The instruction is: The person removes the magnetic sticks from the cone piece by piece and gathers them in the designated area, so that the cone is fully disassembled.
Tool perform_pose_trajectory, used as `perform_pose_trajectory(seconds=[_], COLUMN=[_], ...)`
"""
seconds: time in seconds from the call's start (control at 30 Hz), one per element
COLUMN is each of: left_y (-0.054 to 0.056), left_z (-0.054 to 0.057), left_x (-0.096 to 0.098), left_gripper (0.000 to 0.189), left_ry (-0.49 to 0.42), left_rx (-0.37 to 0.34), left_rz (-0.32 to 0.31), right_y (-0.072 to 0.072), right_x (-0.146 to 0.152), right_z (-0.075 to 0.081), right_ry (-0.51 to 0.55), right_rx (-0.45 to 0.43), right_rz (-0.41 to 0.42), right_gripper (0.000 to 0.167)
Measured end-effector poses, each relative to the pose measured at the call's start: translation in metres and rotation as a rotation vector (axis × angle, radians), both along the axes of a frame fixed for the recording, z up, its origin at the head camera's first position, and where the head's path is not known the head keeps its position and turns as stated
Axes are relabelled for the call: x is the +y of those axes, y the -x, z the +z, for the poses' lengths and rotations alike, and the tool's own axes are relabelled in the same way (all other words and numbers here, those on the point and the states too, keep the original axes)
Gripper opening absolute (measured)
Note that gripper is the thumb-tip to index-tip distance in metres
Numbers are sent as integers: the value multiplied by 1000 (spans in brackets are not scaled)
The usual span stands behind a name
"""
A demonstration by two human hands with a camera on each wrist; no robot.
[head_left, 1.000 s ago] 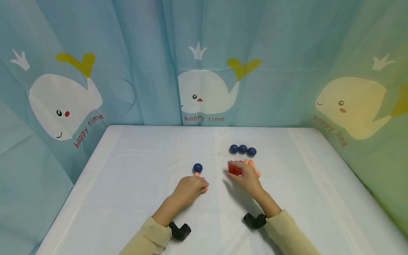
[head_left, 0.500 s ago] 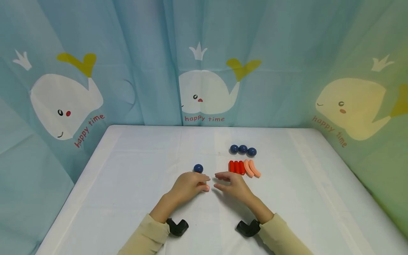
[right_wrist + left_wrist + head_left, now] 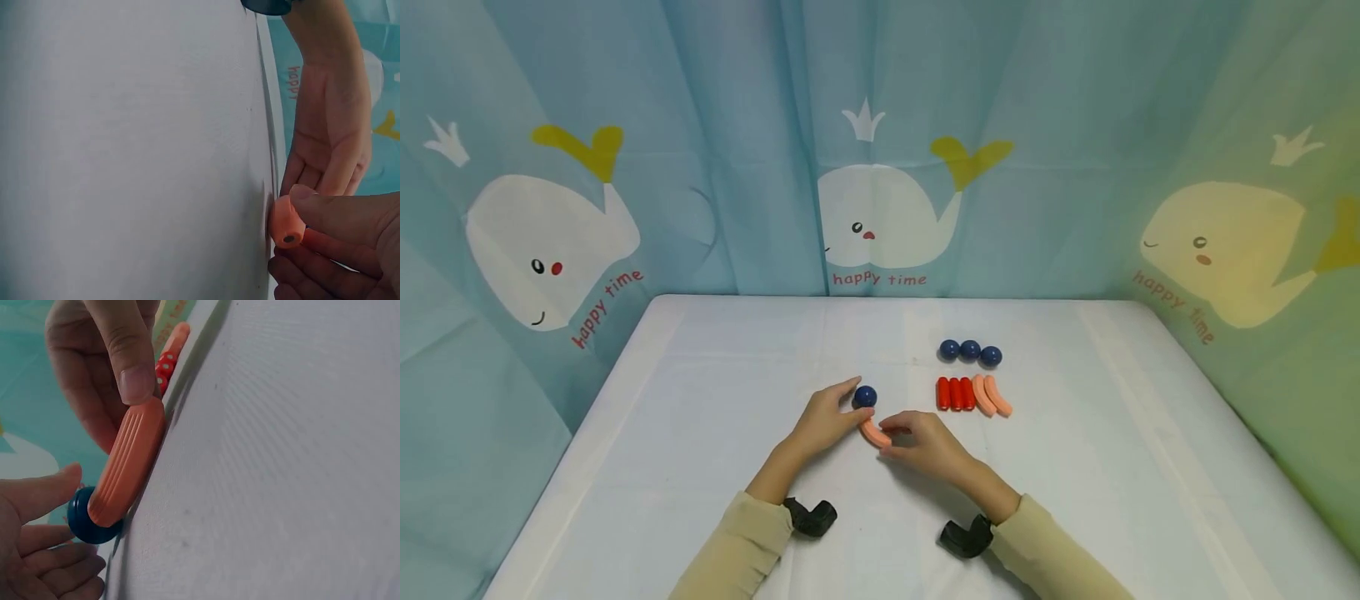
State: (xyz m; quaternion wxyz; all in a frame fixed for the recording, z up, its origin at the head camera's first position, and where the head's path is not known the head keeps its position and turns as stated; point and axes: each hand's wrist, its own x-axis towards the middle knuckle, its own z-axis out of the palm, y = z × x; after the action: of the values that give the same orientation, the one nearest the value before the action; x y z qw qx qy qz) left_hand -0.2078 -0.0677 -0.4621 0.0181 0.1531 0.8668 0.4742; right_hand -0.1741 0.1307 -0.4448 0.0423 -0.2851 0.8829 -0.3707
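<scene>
My left hand [image 3: 822, 421] is around a dark blue ball [image 3: 866, 397], thumb and fingers spread on either side. In the left wrist view a gap shows between its thumb and the ball [image 3: 94, 515]. A curved orange stick [image 3: 874, 433] with grooves along its side runs from the ball toward my right hand [image 3: 925, 443]. That hand pinches the stick's near end between thumb and fingers. The right wrist view shows a small dark dot on the end of the orange stick [image 3: 288, 228]. Whether ball and stick touch is hard to tell.
Three blue balls [image 3: 970, 350] sit in a row farther back to the right. In front of them lie three red sticks [image 3: 956, 394] and two curved orange sticks [image 3: 992, 396], side by side. A whale-printed curtain [image 3: 760, 150] hangs behind the white table [image 3: 700, 358].
My right hand has come left from beside the red sticks and now pinches the orange stick. My left hand has let go of that stick and moved up around the blue ball.
</scene>
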Motion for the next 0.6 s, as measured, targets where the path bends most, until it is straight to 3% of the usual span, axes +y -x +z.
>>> perform_pose_trajectory(seconds=[0.23,0.6], left_y=[6,13], left_z=[-1,-1], left_x=[3,12], left_gripper=[45,32], left_ry=[-22,23], left_rx=[65,151], left_rz=[-41,-21], right_y=[1,0], right_x=[-4,0], right_z=[-1,4], right_ry=[-6,-27], right_rx=[47,57], right_rz=[-6,-49], right_gripper=[24,17])
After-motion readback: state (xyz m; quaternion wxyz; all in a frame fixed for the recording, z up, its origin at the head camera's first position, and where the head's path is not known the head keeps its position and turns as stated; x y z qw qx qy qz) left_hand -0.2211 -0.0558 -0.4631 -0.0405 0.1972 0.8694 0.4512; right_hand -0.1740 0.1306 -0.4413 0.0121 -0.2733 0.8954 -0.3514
